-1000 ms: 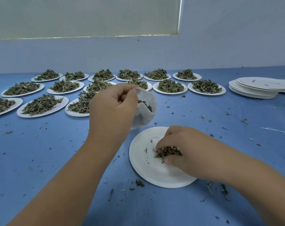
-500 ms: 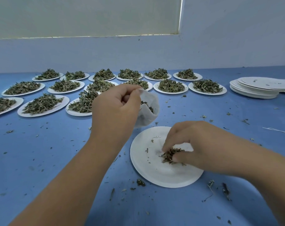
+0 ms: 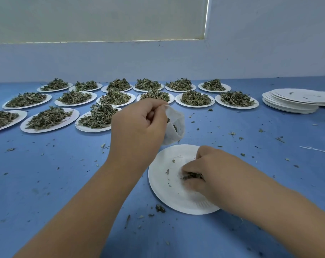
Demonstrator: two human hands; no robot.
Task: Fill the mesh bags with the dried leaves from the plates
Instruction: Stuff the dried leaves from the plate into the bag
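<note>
leaves (image 3: 192, 176), the only clump on the near plate (image 3: 163, 189), sit pinched under the curled fingers of our right hand (image 3: 212, 170), low against the paper. the mesh bag (image 3: 175, 127) hangs from our left hand (image 3: 139, 127), whose thumb and fingers pinch its rim. it is clear of the plate, just past the far edge. from the pinch, the bag's mouth lies at about eleven o'clock and higher up. so we judge the coming move to be a short lift up and away, with the right hand, the nearer one, carrying it. the bag's long axis runs roughly upright, bottom down. its mouth seems to open toward three o'clock, facing the right hand, and some leaf shows inside. farther out, crumbs (image 3: 160, 208) litter the blue table (image 3: 46, 183). full plates (image 3: 100, 118) spread from nine to twelve o'clock, and a stack of empty plates (image 3: 292, 104) rests at two o'clock, well apart.
</note>
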